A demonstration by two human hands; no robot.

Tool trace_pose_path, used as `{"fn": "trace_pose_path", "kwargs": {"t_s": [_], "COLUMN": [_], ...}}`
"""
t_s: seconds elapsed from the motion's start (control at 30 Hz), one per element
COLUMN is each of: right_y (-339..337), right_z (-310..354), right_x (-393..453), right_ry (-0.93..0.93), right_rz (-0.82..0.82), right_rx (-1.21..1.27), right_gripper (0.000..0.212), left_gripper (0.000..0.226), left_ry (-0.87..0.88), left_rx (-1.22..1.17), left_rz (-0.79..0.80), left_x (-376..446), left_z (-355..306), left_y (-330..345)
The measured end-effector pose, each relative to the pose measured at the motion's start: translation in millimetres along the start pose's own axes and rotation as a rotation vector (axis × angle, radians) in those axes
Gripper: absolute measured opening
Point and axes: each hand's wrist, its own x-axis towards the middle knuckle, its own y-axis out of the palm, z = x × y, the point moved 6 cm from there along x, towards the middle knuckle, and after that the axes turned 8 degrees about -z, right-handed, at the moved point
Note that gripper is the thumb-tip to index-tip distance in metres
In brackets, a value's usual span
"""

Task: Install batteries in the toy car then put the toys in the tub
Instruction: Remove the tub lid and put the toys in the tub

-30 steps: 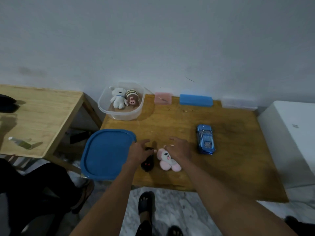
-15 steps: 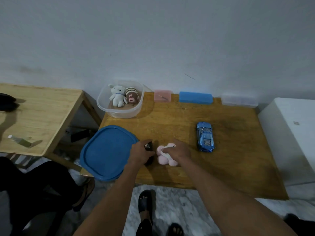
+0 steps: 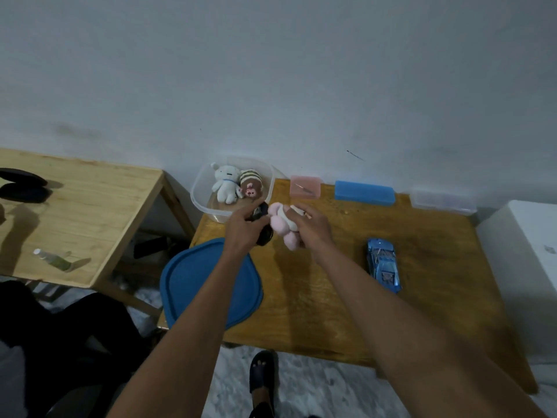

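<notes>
Both hands have lifted off the table and moved toward the tub [image 3: 201, 203]: left hand [image 3: 242, 229] grips a black toy [image 3: 262, 235], right hand [image 3: 312, 229] grips a pink plush [image 3: 281, 224], both held near its rim. White plush [image 3: 225, 184] and brown plush [image 3: 250, 184] lie inside. Blue toy car [image 3: 383, 268] sits on the table [image 3: 437, 245], well right.

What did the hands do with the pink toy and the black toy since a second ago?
The left hand gripped the black toy and the right hand gripped the pink plush. Both lifted them off the table and carried them toward the tub. The blue car, the blue lid and the two plush toys in the tub stayed put.
</notes>
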Motion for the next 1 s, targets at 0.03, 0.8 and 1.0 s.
{"fn": "trace_pose_path", "kwargs": {"t_s": [0.03, 0.8, 1.0], "right_y": [8.2, 167.5, 187.1], "right_z": [6.0, 38.7, 21.9], "right_x": [3.4, 105.0, 116.7], "right_ry": [-0.017, -0.163, -0.111], "right_rz": [0.017, 0.064, 0.075], "right_rx": [0.002, -0.337, -0.505], "right_gripper": [0.048, 0.077, 0.079], "left_gripper": [0.047, 0.059, 0.051], "left_ry": [0.001, 0.040, 0.068], "left_rx": [-0.021, 0.288, 0.523], "left_rz": [-0.005, 0.069, 0.116], "left_x": [8.9, 187.3, 199.2], "left_z": [-0.2, 62.1, 64.4], "left_y": [-6.4, -54.2, -41.3]}}
